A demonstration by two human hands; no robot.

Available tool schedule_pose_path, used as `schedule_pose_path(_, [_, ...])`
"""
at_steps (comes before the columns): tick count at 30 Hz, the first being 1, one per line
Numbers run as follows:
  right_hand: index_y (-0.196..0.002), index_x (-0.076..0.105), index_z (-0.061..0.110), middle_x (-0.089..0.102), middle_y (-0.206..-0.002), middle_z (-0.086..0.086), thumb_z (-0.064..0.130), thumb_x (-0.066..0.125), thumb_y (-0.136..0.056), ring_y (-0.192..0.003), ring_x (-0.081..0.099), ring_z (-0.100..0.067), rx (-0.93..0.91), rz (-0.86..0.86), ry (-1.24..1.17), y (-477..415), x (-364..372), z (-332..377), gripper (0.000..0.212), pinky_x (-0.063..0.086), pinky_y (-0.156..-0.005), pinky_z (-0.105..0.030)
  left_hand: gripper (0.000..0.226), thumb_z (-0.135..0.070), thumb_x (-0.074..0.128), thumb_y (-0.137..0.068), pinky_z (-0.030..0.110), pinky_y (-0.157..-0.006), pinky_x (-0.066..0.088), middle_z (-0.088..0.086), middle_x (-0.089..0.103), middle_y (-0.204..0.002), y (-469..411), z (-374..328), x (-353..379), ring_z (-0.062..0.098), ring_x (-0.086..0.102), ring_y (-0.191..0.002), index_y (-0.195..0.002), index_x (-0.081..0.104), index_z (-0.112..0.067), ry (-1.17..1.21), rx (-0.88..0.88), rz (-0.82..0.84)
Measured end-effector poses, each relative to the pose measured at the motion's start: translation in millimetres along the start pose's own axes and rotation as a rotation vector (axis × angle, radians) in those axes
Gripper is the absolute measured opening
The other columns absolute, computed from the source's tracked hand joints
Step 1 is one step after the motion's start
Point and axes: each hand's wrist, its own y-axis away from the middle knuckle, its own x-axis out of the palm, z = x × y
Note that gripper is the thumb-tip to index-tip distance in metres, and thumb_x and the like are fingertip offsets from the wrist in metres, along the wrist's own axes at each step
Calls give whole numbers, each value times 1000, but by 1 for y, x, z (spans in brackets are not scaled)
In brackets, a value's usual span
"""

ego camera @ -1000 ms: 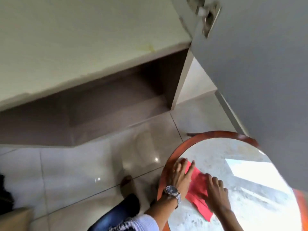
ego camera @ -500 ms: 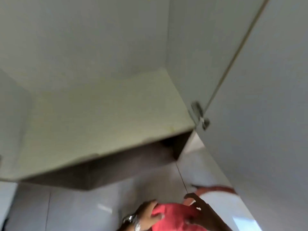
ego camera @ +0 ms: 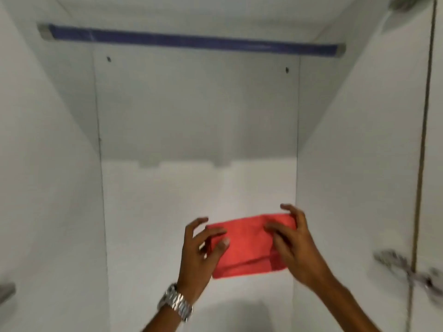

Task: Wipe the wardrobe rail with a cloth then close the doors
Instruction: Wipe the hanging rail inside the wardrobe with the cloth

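A folded red cloth (ego camera: 247, 245) is held up in front of the open wardrobe, between both hands. My left hand (ego camera: 199, 259), with a metal watch on its wrist, grips the cloth's left edge. My right hand (ego camera: 294, 248) holds its right edge, fingers spread over the cloth. The wardrobe rail (ego camera: 191, 41), a dark blue bar, runs across the top of the wardrobe interior, well above the cloth and both hands.
The white wardrobe interior (ego camera: 196, 116) has bare side walls and a back panel. The right door (ego camera: 434, 164) stands open at the right edge, with a metal hinge (ego camera: 405, 269) low on it. Another hinge (ego camera: 7, 291) shows at the far left.
The cloth was lifted off the round table with both hands. My view has swung up from the floor and table to the wardrobe interior and the rail.
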Motion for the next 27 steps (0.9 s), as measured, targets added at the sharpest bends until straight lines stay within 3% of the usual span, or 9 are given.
schedule_pose_path(4, [-127,66,5,39,-138,-18,23,64,-95,-121,55,-27,-314,-202,269,-151,-42,41,37,43,-109,-27,26,-36,79,-80,21,-90,53,3,46,-142,-142,-87,-7,-2,66,-101,-104,80,-25,-178,411,-34])
schedule_pose_path(7, [-134,59,-3,42,-140,-25,34,64,-95,-127,50,-39,-440,-349,475,-231,-66,63,54,45,-112,-44,45,-27,89,-76,36,-105,52,15,33,-153,-226,-141,-11,26,67,-112,-116,76,-11,-372,569,-56])
schedule_pose_path(9, [-137,56,-4,41,-145,-27,37,64,-95,-131,45,-43,-473,-416,562,-274,-79,72,59,41,-115,-49,53,-24,91,-75,42,-111,48,17,27,-158,-269,-173,-14,38,56,-128,-122,72,-7,-469,639,-32])
schedule_pose_path(11, [-137,56,-2,40,-147,-26,41,61,-97,-132,43,-44,-493,-474,611,-316,-91,78,59,39,-114,-51,52,-24,88,-80,35,-115,44,16,27,-158,-312,-197,-14,31,47,-138,-125,70,-5,-557,748,-56])
schedule_pose_path(15, [-141,54,26,33,-155,-16,53,44,-101,-129,42,-39,-362,-491,725,-375,-92,86,49,39,-105,-54,40,-38,70,-94,42,-110,47,7,42,-150,-370,-219,-15,27,50,-131,-125,69,-14,-867,816,-213])
schedule_pose_path(18, [-128,61,20,18,-167,-12,48,36,-105,-151,20,-38,-255,-557,804,-397,-77,92,45,17,-114,-64,44,-52,44,-104,47,-117,33,1,47,-152,-385,-214,-14,28,37,-146,-126,68,-23,-1219,759,-384])
schedule_pose_path(20, [-123,66,8,13,-169,-14,39,40,-104,-156,10,-37,-307,-588,826,-406,-65,107,45,2,-120,-63,48,-49,35,-107,52,-122,26,2,52,-150,-389,-210,-14,27,31,-152,-123,68,-18,-1325,826,-406])
schedule_pose_path(23, [-149,43,10,49,-147,-18,38,28,-105,-132,46,-37,-395,-406,796,-410,-52,125,55,29,-112,-50,48,-44,30,-109,52,-121,25,5,66,-132,-393,-206,-17,27,38,-149,-123,66,-14,-1409,861,-416])
schedule_pose_path(27, [-127,55,16,61,-123,-7,38,19,-105,-109,53,-30,-442,-415,857,-409,-59,110,48,36,-97,-41,44,-39,28,-111,52,-117,30,9,67,-129,-393,-193,-14,30,47,-141,-129,59,-12,-1409,890,-459])
